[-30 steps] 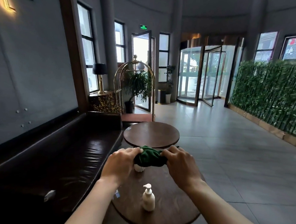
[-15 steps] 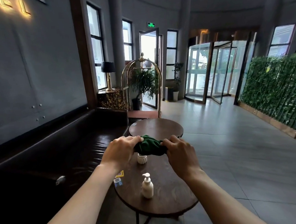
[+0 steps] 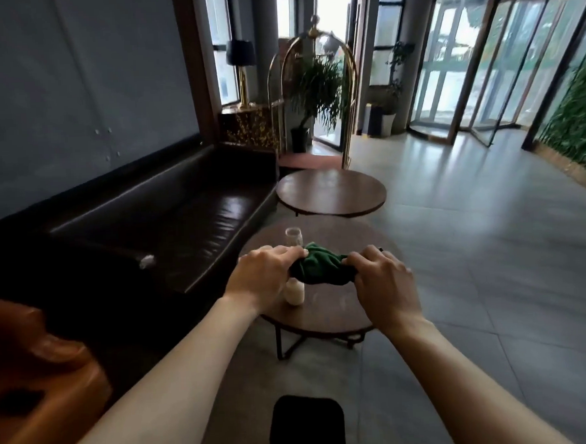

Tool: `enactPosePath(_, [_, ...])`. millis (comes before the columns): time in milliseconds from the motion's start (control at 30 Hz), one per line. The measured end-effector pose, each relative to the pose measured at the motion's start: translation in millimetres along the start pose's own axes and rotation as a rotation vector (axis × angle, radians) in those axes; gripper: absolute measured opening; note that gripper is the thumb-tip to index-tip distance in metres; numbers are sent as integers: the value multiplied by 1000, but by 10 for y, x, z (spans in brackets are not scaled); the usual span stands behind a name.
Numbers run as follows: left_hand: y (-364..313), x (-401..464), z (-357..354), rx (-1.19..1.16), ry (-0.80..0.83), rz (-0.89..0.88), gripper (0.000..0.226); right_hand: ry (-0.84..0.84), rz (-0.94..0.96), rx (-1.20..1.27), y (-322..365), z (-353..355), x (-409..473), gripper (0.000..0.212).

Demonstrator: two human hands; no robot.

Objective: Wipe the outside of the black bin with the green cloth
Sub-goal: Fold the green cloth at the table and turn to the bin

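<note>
Both hands, left and right, grip a bunched green cloth out front above the worktop, while the black bin stands on the floor below, between the forearms and roughly midway between the hands.

Dark leather sofa, grey floor

The green cloth is bunched up, well above the black bin, which stands on the floor.
</note>
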State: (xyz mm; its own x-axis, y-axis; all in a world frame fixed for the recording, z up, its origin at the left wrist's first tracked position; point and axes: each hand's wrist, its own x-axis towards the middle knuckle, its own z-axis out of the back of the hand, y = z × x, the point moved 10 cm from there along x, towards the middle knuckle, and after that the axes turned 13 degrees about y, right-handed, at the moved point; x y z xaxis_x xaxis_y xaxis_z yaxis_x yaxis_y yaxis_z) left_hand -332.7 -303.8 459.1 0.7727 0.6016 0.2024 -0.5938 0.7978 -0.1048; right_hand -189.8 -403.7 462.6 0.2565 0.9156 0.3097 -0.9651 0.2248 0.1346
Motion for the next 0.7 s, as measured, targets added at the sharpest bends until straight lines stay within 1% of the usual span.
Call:
enactPosePath(200, [12, -241, -707, -49, 27, -7, 41, 92, 2, 15, -106, -661, -255, 26])
enactPosePath(433, [407, -397, -1515, -73, 48, 16, 42, 160, 27, 24, -12, -1581, -311, 25])
enactPosePath(533, [568, -436, -1848, -73, 46, 16, 42, 162, 48, 18, 27, -1926, -332, 25])
enactPosePath(700, [759, -517, -2589, -73, 2, 5, 40, 138, 54, 11, -45, -2712, -428, 28])
